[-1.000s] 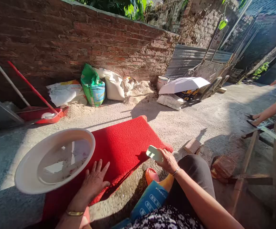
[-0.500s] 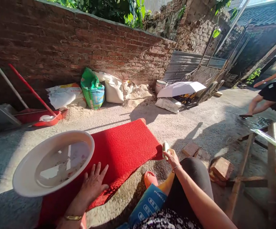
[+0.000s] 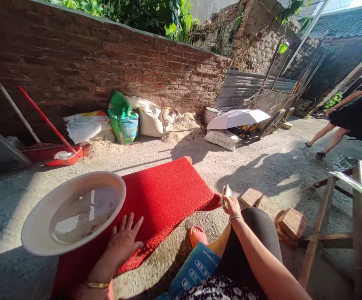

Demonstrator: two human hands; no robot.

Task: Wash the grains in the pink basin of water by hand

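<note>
A red mat (image 3: pixel 165 183) lies across the wet concrete, its near right corner raised a little. Spread fingers of my left hand (image 3: pixel 125 241) rest flat on the mat, close to the rim of a pale basin (image 3: pixel 31 227). Cloudy water with bits in it fills part of that basin, which stands on the mat's left part. Gripped in my right hand (image 3: pixel 231 206) is a scrub brush (image 3: pixel 226 195) with a light back, held beside the mat's raised corner. Whether the bristles touch the corner I cannot tell.
Several bricks (image 3: pixel 291 223) lie right of my knee, near a wooden frame (image 3: pixel 316 237). Along the brick wall stand sacks (image 3: pixel 149 118), a red dustpan (image 3: pixel 71 156) and a white umbrella (image 3: pixel 237 118). A person (image 3: pixel 352 114) in dark clothes walks at the far right.
My right hand with the brush has moved slightly right, and the mat's near corner is drawn out that way. My left hand stays flat. The person at right has stepped further into view.
</note>
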